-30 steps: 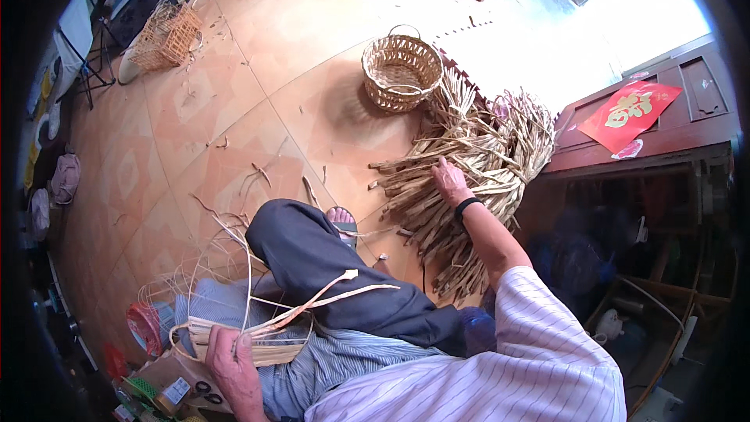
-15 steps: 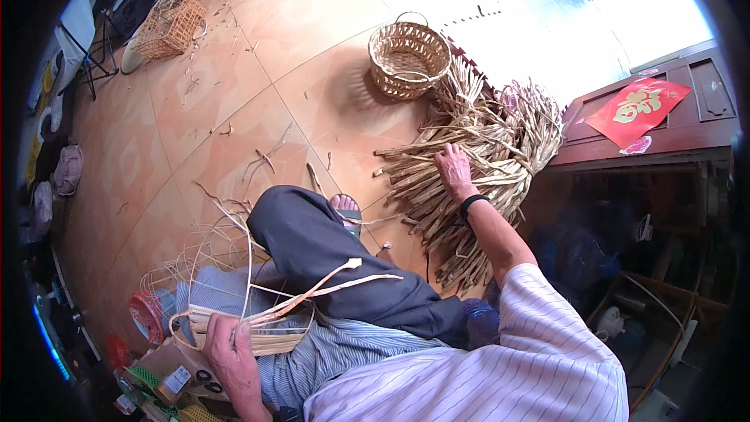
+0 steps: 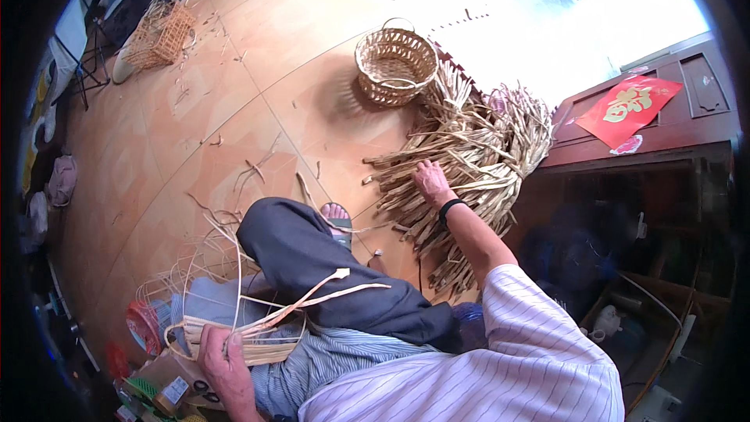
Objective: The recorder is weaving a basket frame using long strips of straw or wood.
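Note:
My left hand point(image 3: 222, 355) is closed on the edge of a partly woven basket point(image 3: 269, 352), which rests on my lap. Thin pale strands stand out from its far side, and two wider dried strips point(image 3: 312, 297) stick out over my thigh. At the right, my right hand point(image 3: 432, 181) reaches into a large pile of dried plant stalks point(image 3: 492, 152). Its fingers are curled down on stalks near the pile's left side, their tips partly hidden.
A finished round basket point(image 3: 396, 66) with handles stands beyond the pile. An open-weave basket point(image 3: 160, 37) lies far left. A dark red cabinet point(image 3: 664, 121) borders the right. Scissors point(image 3: 205, 392) and a small box point(image 3: 173, 395) sit at lower left. Plant scraps litter the tiled floor.
My right hand has shifted slightly nearer and to the left over the stalks. My left hand keeps its hold on the partly woven basket. The whole view has turned a little.

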A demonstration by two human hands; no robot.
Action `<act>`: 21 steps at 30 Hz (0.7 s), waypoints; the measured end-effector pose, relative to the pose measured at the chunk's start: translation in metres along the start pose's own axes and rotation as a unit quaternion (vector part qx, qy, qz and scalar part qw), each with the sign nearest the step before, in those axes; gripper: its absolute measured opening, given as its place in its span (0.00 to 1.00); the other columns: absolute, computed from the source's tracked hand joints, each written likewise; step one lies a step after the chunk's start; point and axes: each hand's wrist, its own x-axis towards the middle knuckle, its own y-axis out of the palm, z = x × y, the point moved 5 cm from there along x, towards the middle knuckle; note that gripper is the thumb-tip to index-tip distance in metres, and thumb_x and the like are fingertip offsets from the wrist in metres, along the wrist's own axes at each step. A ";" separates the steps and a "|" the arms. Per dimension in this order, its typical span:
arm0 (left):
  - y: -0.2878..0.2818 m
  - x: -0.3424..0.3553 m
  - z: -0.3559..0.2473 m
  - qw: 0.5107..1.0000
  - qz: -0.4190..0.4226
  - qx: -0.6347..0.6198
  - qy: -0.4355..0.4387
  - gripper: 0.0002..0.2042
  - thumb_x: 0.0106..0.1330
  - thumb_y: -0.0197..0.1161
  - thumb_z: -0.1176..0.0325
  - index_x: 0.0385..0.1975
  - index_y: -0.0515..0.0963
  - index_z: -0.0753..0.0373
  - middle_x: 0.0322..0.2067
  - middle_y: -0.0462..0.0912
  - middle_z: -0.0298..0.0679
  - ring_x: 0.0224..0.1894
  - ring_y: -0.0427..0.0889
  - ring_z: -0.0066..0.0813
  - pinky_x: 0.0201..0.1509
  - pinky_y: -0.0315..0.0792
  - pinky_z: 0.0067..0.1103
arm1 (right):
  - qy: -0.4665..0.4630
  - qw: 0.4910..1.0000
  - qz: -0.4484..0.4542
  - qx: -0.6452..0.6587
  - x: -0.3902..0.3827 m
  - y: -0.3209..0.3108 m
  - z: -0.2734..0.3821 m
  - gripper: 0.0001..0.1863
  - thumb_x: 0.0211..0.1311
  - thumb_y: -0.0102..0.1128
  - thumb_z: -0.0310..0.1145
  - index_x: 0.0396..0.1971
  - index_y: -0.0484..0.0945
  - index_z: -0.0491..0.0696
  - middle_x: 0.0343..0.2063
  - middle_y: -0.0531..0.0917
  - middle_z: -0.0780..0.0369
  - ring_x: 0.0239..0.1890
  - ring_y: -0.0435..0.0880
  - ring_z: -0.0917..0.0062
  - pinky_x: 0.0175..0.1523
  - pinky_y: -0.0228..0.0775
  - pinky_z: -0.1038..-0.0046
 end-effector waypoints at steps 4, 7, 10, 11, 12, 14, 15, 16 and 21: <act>0.000 0.001 -0.002 1.000 0.000 -0.006 0.013 0.11 0.70 0.61 0.67 0.32 0.72 0.69 0.30 0.72 0.50 0.35 0.76 0.54 0.41 0.69 0.41 | 0.021 0.998 -0.016 0.063 -0.003 -0.011 0.007 0.10 0.66 0.59 0.33 0.46 0.79 0.51 0.44 0.84 0.58 0.54 0.83 0.62 0.61 0.70 0.57; 0.003 0.002 0.001 1.000 0.003 -0.015 0.018 0.09 0.69 0.60 0.70 0.33 0.69 0.68 0.30 0.69 0.47 0.34 0.72 0.47 0.43 0.68 0.37 | 0.019 0.996 -0.029 0.080 -0.006 -0.012 0.012 0.10 0.68 0.55 0.33 0.45 0.79 0.51 0.43 0.82 0.58 0.54 0.82 0.63 0.60 0.71 0.58; 0.004 0.003 0.001 1.000 0.004 -0.012 0.026 0.09 0.70 0.60 0.69 0.33 0.69 0.68 0.30 0.69 0.47 0.35 0.72 0.48 0.44 0.68 0.37 | 0.031 0.993 -0.050 0.104 -0.011 -0.006 0.014 0.09 0.67 0.55 0.33 0.44 0.80 0.50 0.43 0.83 0.57 0.54 0.83 0.62 0.60 0.71 0.57; 0.002 0.002 0.001 1.000 0.006 -0.005 0.023 0.10 0.71 0.60 0.69 0.33 0.69 0.68 0.30 0.69 0.47 0.35 0.72 0.48 0.44 0.68 0.37 | 0.029 0.993 -0.052 0.105 -0.010 -0.004 0.019 0.09 0.67 0.55 0.33 0.44 0.80 0.50 0.43 0.83 0.57 0.54 0.83 0.62 0.60 0.71 0.57; -0.001 0.000 0.001 1.000 0.003 -0.004 0.022 0.10 0.71 0.60 0.69 0.33 0.69 0.68 0.30 0.69 0.47 0.35 0.72 0.48 0.44 0.68 0.37 | 0.023 0.992 -0.056 0.115 -0.009 -0.003 0.023 0.09 0.67 0.55 0.33 0.44 0.80 0.50 0.43 0.83 0.57 0.54 0.83 0.62 0.60 0.71 0.57; 0.001 0.000 0.001 1.000 0.007 -0.007 0.013 0.11 0.72 0.60 0.67 0.33 0.69 0.69 0.30 0.69 0.47 0.36 0.73 0.48 0.44 0.68 0.37 | 0.024 0.991 -0.058 0.121 -0.012 -0.002 0.024 0.09 0.67 0.55 0.33 0.44 0.80 0.50 0.43 0.83 0.57 0.54 0.83 0.61 0.59 0.72 0.57; 0.002 0.001 0.001 1.000 0.008 -0.008 0.014 0.11 0.72 0.60 0.67 0.33 0.69 0.69 0.30 0.69 0.47 0.36 0.73 0.48 0.44 0.68 0.37 | 0.019 0.991 -0.036 0.125 -0.012 0.001 0.027 0.10 0.67 0.56 0.33 0.45 0.81 0.51 0.44 0.84 0.56 0.55 0.83 0.61 0.60 0.72 0.57; 0.002 0.000 0.002 1.000 0.006 -0.004 0.013 0.12 0.72 0.60 0.67 0.33 0.69 0.69 0.30 0.69 0.47 0.36 0.73 0.48 0.44 0.68 0.37 | 0.013 0.991 -0.015 0.130 -0.011 0.001 0.030 0.11 0.67 0.56 0.33 0.46 0.82 0.51 0.46 0.84 0.55 0.55 0.84 0.61 0.60 0.72 0.57; 0.008 0.003 0.011 1.000 0.003 0.008 0.027 0.12 0.73 0.59 0.66 0.33 0.70 0.69 0.30 0.69 0.47 0.36 0.72 0.46 0.44 0.68 0.36 | 0.013 0.994 -0.018 0.107 -0.015 -0.004 0.036 0.09 0.66 0.57 0.34 0.39 0.85 0.51 0.45 0.83 0.56 0.56 0.80 0.60 0.60 0.72 0.57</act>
